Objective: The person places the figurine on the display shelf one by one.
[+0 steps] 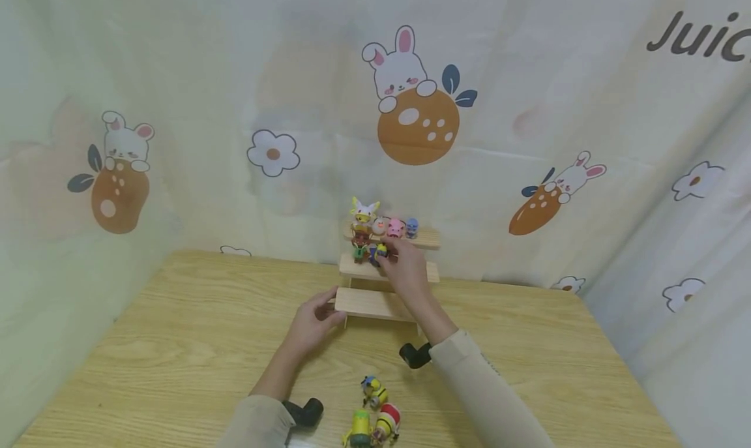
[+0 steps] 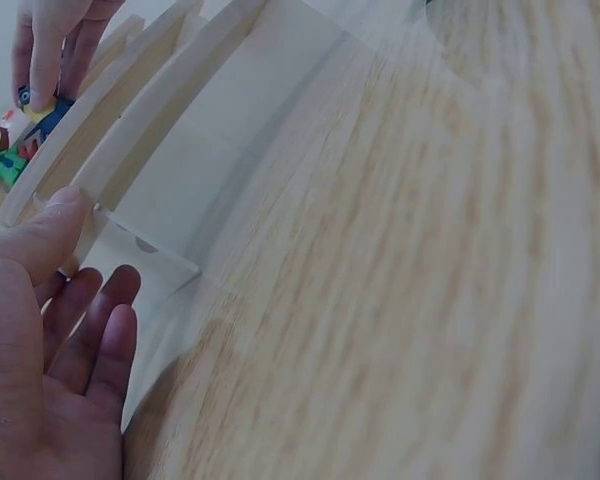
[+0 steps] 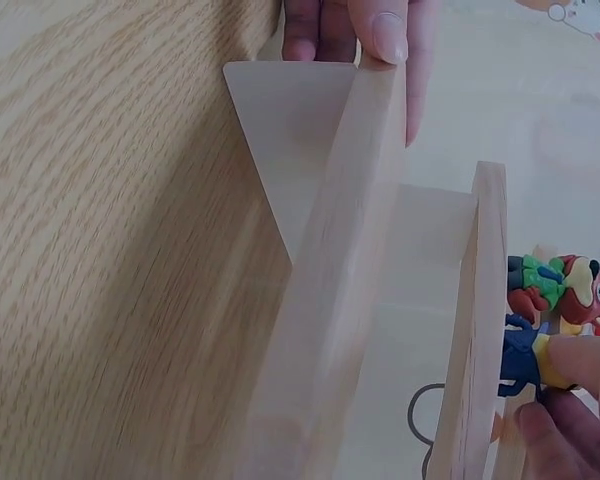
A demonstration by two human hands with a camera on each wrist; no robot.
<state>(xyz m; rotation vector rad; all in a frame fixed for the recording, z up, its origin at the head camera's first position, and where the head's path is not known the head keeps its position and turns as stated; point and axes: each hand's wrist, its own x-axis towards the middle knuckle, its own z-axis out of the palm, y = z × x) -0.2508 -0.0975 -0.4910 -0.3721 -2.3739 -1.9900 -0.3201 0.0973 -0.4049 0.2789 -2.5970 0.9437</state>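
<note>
A three-tier wooden shelf point(image 1: 375, 304) stands at the back of the table. My left hand point(image 1: 313, 321) holds the left end of its lowest tier, with the thumb point(image 2: 55, 225) against the wood. My right hand point(image 1: 405, 270) pinches a small yellow and blue minion figurine point(image 3: 525, 360) at the middle tier. The minion's feet are at the board; whether they bear on it I cannot tell. Beside it on that tier stands a brown-red fox-like figurine in green point(image 3: 540, 282). Part of the minion is hidden by my right fingers.
Several figurines line the top tier, among them a pink pig point(image 1: 396, 227) and a blue one point(image 1: 412, 227). Nearer on the table lie three yellow figurines, one with a red top point(image 1: 388, 417). A patterned curtain point(image 1: 328, 76) hangs behind the table.
</note>
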